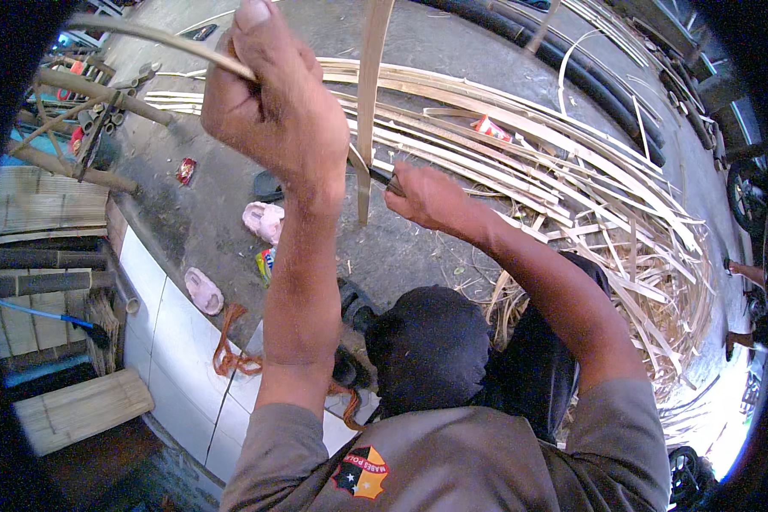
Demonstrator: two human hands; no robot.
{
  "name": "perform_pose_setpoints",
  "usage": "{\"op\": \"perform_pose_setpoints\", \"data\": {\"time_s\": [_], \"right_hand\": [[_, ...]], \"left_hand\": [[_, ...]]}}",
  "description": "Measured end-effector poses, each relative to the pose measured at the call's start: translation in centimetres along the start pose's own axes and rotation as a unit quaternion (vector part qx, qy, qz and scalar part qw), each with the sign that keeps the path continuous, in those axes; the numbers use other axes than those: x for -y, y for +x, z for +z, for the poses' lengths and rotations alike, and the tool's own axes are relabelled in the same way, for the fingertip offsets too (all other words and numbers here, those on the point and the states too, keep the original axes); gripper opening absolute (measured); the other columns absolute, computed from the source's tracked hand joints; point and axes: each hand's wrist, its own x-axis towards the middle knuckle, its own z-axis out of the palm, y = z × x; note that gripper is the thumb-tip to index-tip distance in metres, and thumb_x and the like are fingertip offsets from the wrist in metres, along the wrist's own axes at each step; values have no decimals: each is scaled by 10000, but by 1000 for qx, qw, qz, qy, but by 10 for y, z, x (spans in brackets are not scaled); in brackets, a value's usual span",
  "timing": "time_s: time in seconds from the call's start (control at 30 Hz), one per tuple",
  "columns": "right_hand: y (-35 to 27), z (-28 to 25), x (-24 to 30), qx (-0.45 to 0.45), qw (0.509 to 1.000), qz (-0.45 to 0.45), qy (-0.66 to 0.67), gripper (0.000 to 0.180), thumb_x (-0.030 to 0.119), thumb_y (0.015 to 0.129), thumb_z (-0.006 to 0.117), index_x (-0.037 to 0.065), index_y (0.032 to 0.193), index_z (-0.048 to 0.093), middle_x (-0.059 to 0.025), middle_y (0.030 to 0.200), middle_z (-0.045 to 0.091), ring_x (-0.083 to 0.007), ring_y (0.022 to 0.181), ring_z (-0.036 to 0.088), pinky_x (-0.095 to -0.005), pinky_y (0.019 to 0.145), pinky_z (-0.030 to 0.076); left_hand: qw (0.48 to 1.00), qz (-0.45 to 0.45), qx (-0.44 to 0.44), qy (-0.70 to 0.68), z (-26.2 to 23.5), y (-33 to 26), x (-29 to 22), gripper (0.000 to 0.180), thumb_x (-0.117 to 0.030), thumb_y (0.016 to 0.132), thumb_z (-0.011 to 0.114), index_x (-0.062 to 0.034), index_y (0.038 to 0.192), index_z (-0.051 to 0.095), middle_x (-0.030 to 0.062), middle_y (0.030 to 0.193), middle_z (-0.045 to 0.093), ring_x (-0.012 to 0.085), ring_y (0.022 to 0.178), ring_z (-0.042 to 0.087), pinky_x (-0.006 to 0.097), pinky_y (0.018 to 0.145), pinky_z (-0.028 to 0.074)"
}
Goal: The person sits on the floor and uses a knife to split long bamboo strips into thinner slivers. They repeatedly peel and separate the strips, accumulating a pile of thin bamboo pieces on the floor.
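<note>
My left hand (273,111) is raised at the upper left, fingers wrapped round a thin bamboo strip (158,41) that sticks out to the left. Lower and to the right, my right hand (427,196) grips a knife (385,177) by its handle, which the fingers mostly cover. The blade meets an upright flat bamboo slat (372,94) between my hands. A thin sliver (357,157) bends away from the slat there, toward my left wrist. Whether it is the same strip as in my left hand, I cannot tell, since the wrist hides it.
Long bamboo strips (520,175) and a heap of curled shavings (657,299) cover the floor to the right. Dark poles (572,77) lie behind. Pink sandals (203,290), orange cord (228,350), white tiles (175,341) and bamboo panels (85,410) are at the left.
</note>
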Motion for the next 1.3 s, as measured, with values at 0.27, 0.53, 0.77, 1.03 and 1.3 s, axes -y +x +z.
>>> {"op": "perform_pose_setpoints", "data": {"time_s": [0.27,0.53,0.77,1.03,1.3], "right_hand": [[-7,9,1,-44,994,-78,65,310,263,889,633,-30,958,560,-237,682,631,-435,675,664,-507,620,524],[-22,14,26,144,872,162,439,259,278,927,621,58,916,485,-75,628,552,-184,508,568,-380,459,447],[-18,-27,53,28,972,73,220,347,341,946,599,8,873,537,-82,624,562,-180,527,549,-382,505,460],[-21,62,17,-17,994,71,83,402,363,875,639,-39,888,623,-302,840,671,-468,698,665,-533,668,541],[-26,102,10,161,890,156,397,389,340,900,608,-46,926,570,-288,733,647,-439,636,657,-501,607,536]], "left_hand": [[979,-19,163,124,-25,-31,57,446,-341,993,652,-33,689,544,-29,576,487,66,573,447,276,522,375],[996,-76,32,-22,-59,-38,59,449,-280,1037,545,-73,650,453,-19,553,434,64,499,372,274,454,267],[996,-66,18,55,-52,-49,44,528,-371,1029,405,-113,570,366,4,507,363,113,445,320,302,433,219],[989,-135,-54,-6,-58,-51,43,541,-407,1035,417,-155,568,306,-18,510,303,102,459,282,307,440,209],[997,-80,9,-16,-118,-35,17,556,-445,1031,420,-139,581,306,-26,519,306,80,465,259,269,437,174]]}}
